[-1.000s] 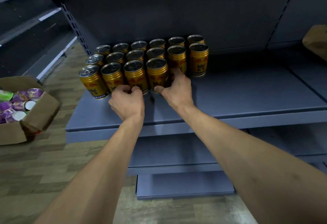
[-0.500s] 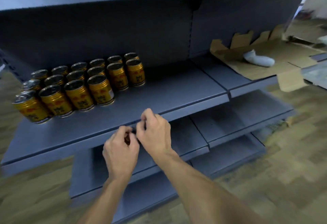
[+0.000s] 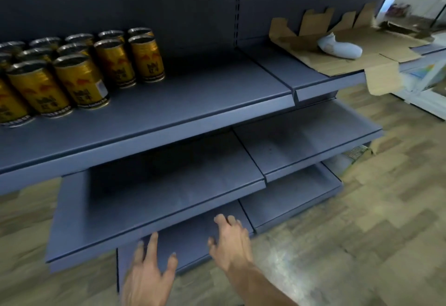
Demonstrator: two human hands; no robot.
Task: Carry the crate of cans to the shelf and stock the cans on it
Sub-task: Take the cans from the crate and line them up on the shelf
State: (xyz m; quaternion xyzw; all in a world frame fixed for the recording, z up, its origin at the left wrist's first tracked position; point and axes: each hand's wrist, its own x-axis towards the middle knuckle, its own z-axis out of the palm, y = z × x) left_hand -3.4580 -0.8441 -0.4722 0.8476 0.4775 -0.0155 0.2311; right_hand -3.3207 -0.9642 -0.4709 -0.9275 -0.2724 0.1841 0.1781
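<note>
Gold cans (image 3: 82, 73) are standing stocked on the shelf (image 3: 193, 102) at upper left; both hands (image 3: 190, 259) are hanging spread, holding nothing.

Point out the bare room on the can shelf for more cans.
Free: the shelf from the rightmost gold cans across to the seam before the flattened cardboard, plus a strip along the front lip. Crowded: the left end, packed with cans. Both hands, left and right, are open and low.
</note>
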